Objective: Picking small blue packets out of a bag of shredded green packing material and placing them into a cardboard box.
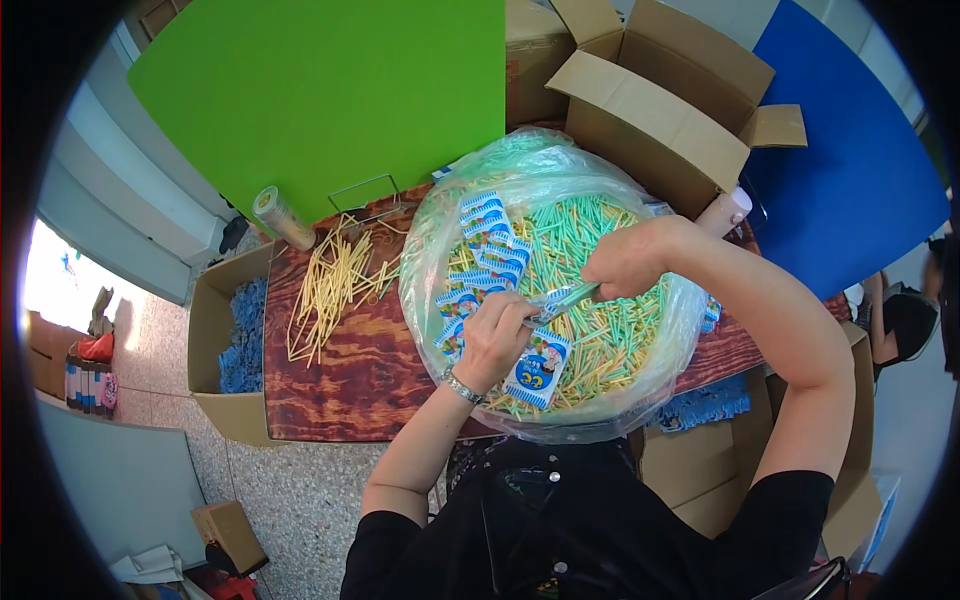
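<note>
My left hand (487, 345) is closed on a small blue-and-white packet (548, 302) above a heap of short thin sticks. In the pinch of my right hand (626, 262) are a few green sticks (577, 296), their ends at the packet's mouth. The heap of green and yellow sticks (625, 345) fills a large clear plastic bag (418, 285) with its rim folded open. A strip of joined blue-and-white packets (483, 215) lies on the left of the heap. Another packet (540, 368) hangs or lies below my left hand; which one, I cannot tell.
Long yellow sticks (330, 285) lie loose on the red-brown wooden table (340, 400). A cardboard box of blue packets (228, 405) stands at the left. Behind the bag is an open cardboard box (640, 125). Green (330, 100) and blue (850, 170) panels rise at the back.
</note>
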Tool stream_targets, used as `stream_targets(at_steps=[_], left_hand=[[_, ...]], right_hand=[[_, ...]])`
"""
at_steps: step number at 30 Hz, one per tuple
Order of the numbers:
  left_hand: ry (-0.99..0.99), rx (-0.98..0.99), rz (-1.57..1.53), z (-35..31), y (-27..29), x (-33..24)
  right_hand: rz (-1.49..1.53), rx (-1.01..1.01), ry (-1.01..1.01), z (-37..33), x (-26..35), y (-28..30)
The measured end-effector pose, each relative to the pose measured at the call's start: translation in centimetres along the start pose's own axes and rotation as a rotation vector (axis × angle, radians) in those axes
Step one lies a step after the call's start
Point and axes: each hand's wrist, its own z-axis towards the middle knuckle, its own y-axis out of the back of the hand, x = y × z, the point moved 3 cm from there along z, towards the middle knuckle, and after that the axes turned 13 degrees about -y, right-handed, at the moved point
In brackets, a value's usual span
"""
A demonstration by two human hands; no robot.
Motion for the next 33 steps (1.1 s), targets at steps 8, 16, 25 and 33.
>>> stream_targets(at_steps=[8,16,25,33], left_hand=[[-0.177,0.074,0.172,1.4,0.9,-0.9],[-0.183,0.121,0.207,1.3,0.4,-1.0],[0.167,-0.05,-0.105,-0.9,0.9,0.6],[0.198,-0.116,-0.201,-0.7,2.9,0.7]], right_hand=[[-0.198,0.058,-0.129,-0.2,1.9,0.7],[-0.322,-0.165,-0.166,-2.1,5.6,1.5],[0.116,-0.663,0.259,-4.5,2.8,2.0],[0.522,-0.887,0.385,-0.8,5.6,-1.7]])
